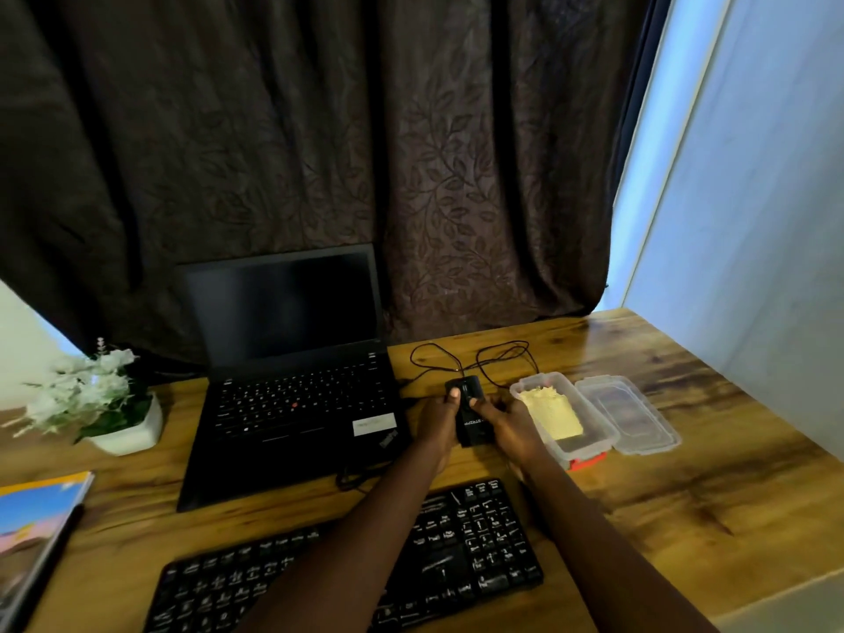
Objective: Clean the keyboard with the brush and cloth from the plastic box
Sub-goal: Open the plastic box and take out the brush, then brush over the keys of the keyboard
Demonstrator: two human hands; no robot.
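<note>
Left hand (434,422) and right hand (514,427) grip black mouse (471,429); laptop (292,404) beside, plastic box (565,450) holding cloth (552,413), lid (625,413), keyboard (479,541) under forearms

Keyboard (479,541) partly off bottom edge

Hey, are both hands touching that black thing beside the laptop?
Touching. The head view shows the left hand and right hand gripping the black thing from either side, thumbs pressed on its top.

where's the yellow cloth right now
In the head view the yellow cloth lies inside the open plastic box on the right side of the desk, between the right hand and the loose clear lid.
</note>
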